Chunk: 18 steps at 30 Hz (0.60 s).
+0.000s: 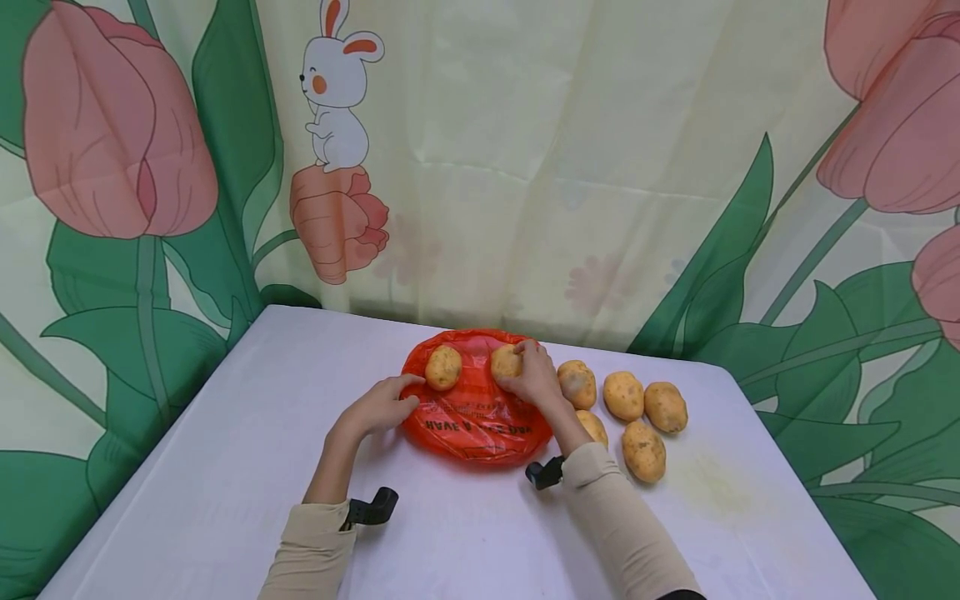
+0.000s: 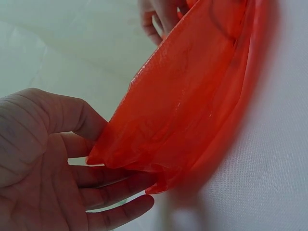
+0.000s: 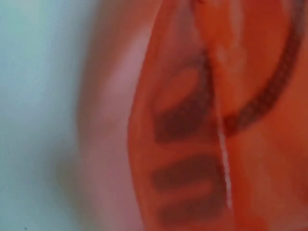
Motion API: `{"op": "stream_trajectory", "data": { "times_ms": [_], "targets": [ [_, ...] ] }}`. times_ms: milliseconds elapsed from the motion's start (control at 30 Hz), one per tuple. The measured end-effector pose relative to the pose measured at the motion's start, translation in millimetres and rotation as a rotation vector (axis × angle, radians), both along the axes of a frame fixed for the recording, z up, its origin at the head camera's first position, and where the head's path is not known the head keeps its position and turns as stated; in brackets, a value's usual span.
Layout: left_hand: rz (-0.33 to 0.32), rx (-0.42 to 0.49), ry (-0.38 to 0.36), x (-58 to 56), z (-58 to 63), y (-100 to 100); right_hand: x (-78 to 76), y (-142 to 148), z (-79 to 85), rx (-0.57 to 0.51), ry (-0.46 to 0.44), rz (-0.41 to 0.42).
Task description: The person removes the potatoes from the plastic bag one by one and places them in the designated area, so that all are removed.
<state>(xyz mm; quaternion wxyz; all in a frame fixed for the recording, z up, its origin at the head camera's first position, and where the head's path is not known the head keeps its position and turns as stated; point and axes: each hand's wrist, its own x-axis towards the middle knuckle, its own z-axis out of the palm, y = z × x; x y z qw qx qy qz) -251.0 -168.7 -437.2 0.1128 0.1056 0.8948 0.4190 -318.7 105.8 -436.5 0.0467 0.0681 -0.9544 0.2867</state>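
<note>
A red plastic bag point(image 1: 472, 417) with dark printed lettering lies spread on the table. At its left edge my left hand point(image 1: 381, 406) pinches the rim; in the left wrist view the bag's edge runs between the thumb point(image 2: 82, 115) and the fingers of that hand. My right hand point(image 1: 536, 375) grips a potato point(image 1: 506, 363) over the far right part of the bag. Another potato point(image 1: 443, 367) sits at the bag's far left part, close to the left fingertips. Red plastic with blurred dark print point(image 3: 187, 120) fills most of the right wrist view, and the right fingers are hidden there.
To the right of the bag several loose potatoes point(image 1: 623, 396) lie on the white-covered table point(image 1: 480, 533). One potato point(image 1: 592, 427) is partly covered by the right forearm. Behind the table hangs a curtain point(image 1: 487, 167) printed with tulips and a rabbit.
</note>
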Motion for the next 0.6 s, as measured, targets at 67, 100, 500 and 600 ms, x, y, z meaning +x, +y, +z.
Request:
{"op": "stream_trajectory", "data": {
  "times_ms": [67, 100, 500, 600],
  "targets": [
    [0.001, 0.003, 0.000, 0.1, 0.0, 0, 1.1, -1, -0.5, 0.004, 0.010, -0.004],
    [-0.002, 0.000, 0.005, 0.3, 0.1, 1, 1.7, -1, -0.7, 0.008, 0.015, -0.006],
    [0.002, -0.004, 0.010, 0.8, 1.0, 1, 17.2, 1, 5.4, -0.071, 0.042, -0.023],
    [0.000, -0.003, 0.013, 0.7, 1.4, 1, 23.9, 2, 8.5, -0.118, 0.044, -0.008]
  ]
}}
